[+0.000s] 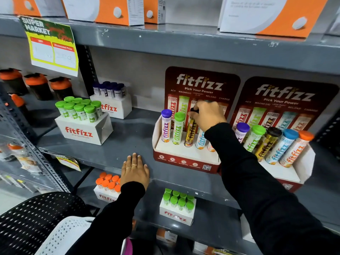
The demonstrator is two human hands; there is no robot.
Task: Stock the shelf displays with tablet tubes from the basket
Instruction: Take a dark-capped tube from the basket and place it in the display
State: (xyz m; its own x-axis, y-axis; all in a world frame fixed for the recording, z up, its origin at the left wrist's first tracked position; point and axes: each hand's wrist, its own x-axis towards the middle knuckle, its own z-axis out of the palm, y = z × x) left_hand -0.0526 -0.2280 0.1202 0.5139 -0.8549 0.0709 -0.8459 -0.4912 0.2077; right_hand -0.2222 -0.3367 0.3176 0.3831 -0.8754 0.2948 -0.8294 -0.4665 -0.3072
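Note:
My right hand [207,115] grips the black cap of a gold tablet tube [190,134] that stands in the middle slot of the left red fitfizz display [185,159]. A purple-capped tube [166,126] and a green-capped tube [178,128] stand to its left. A blue tube [200,141] and an orange tube stand to its right, mostly hidden behind my wrist. My left hand [134,169] lies flat on the grey shelf edge [103,155], fingers spread, holding nothing. A black perforated basket [35,218] sits at bottom left.
A second red display [287,173] at the right holds several tubes. White fitfizz boxes with green-capped tubes [81,111] and dark-capped tubes [110,91] stand on the same shelf at the left. More boxes of orange [108,183] and green [177,199] tubes sit on the shelf below. Orange-lidded shakers [36,85] stand far left.

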